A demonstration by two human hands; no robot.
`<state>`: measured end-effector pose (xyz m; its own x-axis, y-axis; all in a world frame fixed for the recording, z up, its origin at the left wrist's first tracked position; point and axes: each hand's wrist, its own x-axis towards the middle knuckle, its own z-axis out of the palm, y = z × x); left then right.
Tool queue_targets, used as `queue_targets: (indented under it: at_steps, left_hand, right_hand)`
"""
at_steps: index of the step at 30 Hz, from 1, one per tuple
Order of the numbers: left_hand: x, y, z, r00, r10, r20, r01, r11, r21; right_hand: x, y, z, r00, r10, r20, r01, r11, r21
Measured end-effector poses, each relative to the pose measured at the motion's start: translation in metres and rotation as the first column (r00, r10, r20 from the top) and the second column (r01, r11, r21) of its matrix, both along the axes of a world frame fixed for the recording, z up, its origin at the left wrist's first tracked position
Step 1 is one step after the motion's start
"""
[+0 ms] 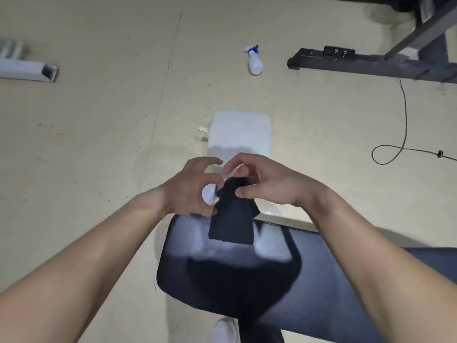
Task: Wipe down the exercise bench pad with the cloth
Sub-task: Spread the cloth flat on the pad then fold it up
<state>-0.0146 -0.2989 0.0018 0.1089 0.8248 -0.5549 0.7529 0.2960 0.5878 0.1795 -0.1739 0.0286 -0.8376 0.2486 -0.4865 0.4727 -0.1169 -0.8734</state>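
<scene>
Overhead, both hands pinch a dark cloth [231, 216] above the bench pad [222, 273]: right hand [268, 181] gripping its top, left hand [190, 189] its edge; spray bottle [254, 60] at twelve o'clock.

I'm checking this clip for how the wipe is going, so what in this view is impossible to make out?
- Bench pad: cut off by the right and bottom edges; a dark shadow covers its middle, so wet or wiped areas cannot be told.
- Dark cloth: its top is bunched under the fingers of the left hand and right hand.
- Spray bottle: too small to see any label or fill level.
</scene>
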Motion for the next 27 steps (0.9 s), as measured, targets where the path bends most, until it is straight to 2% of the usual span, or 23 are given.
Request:
queue_targets:
  at_steps: [3,6,8,10,13,15,17,20,22,23,25,27]
  left_hand:
    - [-0.008,0.032,-0.018,0.993,0.064,0.104,-0.062,0.998,-0.022]
    - [-0.013,0.061,-0.04,0.915,0.316,0.25,-0.302,0.949,-0.092]
    - [-0.02,0.079,-0.057,0.854,0.455,0.254,-0.453,0.889,-0.067]
    - [-0.03,0.098,-0.072,0.832,0.521,0.188,-0.529,0.848,-0.007]
    - [-0.049,0.135,-0.099,0.847,0.524,0.089,-0.53,0.844,0.076]
    - [-0.058,0.161,-0.113,0.864,0.5,-0.055,-0.475,0.848,0.236]
    - [-0.062,0.181,-0.123,0.833,0.5,-0.237,-0.39,0.834,0.39]
    - [-0.064,0.196,-0.149,0.78,0.503,-0.371,-0.3,0.822,0.484]
    - [-0.061,0.193,-0.174,0.803,0.429,-0.415,-0.249,0.873,0.42]
    - [-0.057,0.186,-0.189,0.827,0.36,-0.432,-0.22,0.914,0.34]
    - [-0.045,0.166,-0.212,0.873,0.213,-0.438,-0.166,0.975,0.145]
    - [-0.032,0.139,-0.225,0.908,0.141,-0.395,-0.154,0.988,-0.002]
  right_hand:
    - [-0.005,0.042,-0.019,1.0,0.01,0.007,-0.009,0.991,-0.13]
    - [-0.013,0.082,-0.05,0.998,-0.061,0.023,0.064,0.982,-0.176]
    - [-0.02,0.106,-0.072,0.989,-0.135,0.06,0.142,0.981,-0.129]
    - [-0.031,0.128,-0.094,0.974,-0.197,0.114,0.198,0.98,0.004]
    - [-0.055,0.162,-0.128,0.96,-0.237,0.15,0.185,0.936,0.298]
    - [-0.073,0.18,-0.142,0.962,-0.244,0.121,0.157,0.862,0.482]
    - [-0.088,0.19,-0.149,0.962,-0.262,0.077,0.16,0.77,0.618]
    - [-0.096,0.195,-0.17,0.946,-0.325,0.004,0.219,0.65,0.728]
    - [-0.089,0.187,-0.194,0.942,-0.336,0.008,0.196,0.569,0.799]
    - [-0.083,0.18,-0.21,0.943,-0.327,0.054,0.143,0.547,0.825]
    - [-0.065,0.161,-0.241,0.915,-0.268,0.303,-0.089,0.597,0.797]
    - [-0.045,0.137,-0.261,0.805,-0.17,0.568,-0.304,0.703,0.642]
